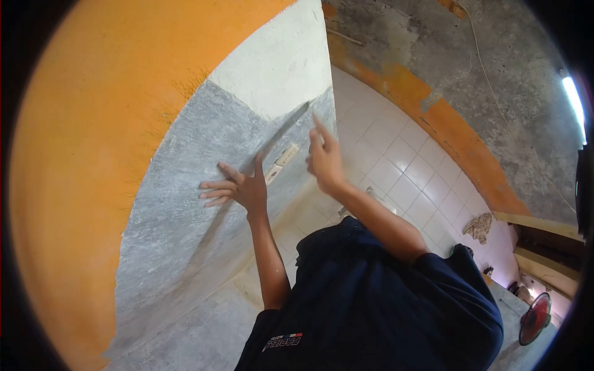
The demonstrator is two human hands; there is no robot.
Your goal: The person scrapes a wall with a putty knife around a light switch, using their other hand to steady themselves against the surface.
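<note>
My left hand (238, 188) has its fingers spread wide against or just in front of the grey wall (179, 167), and nothing is in it. To its right, my right hand (325, 164) is raised beside the same wall, slightly smeared by motion. Its index finger stretches up along the wall and the other fingers are partly curled. No held thing shows in it, though the curled fingers hide part of the palm. Between the two hands, a pale switch or socket plate (283, 162) is set in the wall. Whether either hand touches the wall is hard to tell.
Above the grey patch lies a white painted area (278, 62), with orange paint (86, 123) to the left. The wall's outer edge runs near my right hand. Beyond are a tiled surface (402, 161), a crumpled cloth (478, 228) and a red fan (535, 318).
</note>
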